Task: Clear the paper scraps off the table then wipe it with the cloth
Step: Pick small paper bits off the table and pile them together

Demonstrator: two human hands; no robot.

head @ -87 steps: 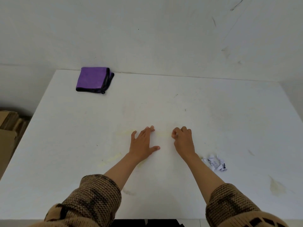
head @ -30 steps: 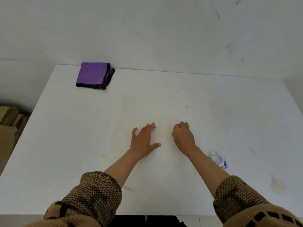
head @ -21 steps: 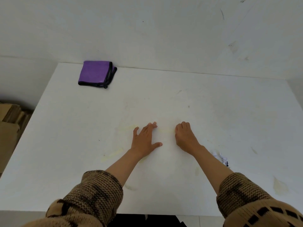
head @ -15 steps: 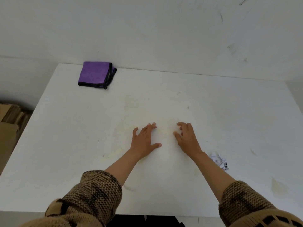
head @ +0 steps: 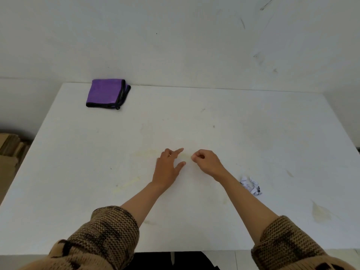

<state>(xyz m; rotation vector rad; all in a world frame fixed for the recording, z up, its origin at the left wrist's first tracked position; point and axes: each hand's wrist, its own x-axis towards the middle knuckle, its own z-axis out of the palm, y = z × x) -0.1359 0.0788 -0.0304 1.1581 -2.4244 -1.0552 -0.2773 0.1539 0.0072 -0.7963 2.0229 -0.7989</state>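
— How are the two hands placed?

— The left hand lies palm down on the white surface. Its fingers are loosely extended, with the thumb out to the side, and they hold nothing. The right hand sits just beside it, the two near each other but apart.

— And the right fingers?

— The right fingers are curled in, with the thumb tip against the forefinger tip. I cannot tell whether anything is pinched between them; it would be too small to see.

— Where is the paper?

— A crumpled white paper scrap with dark print lies to the right of the right fingers and nearer the person. It is just beside the bare right forearm, and no hand touches it.

— And the cloth?

— The folded purple cloth with black trim is well beyond the left fingers and to their left. It lies flat at the surface's far edge by the white wall.

— Anything else?

— Faint yellowish stains mark the surface, one well right of the right fingers. Brown cardboard is stacked past the left edge.
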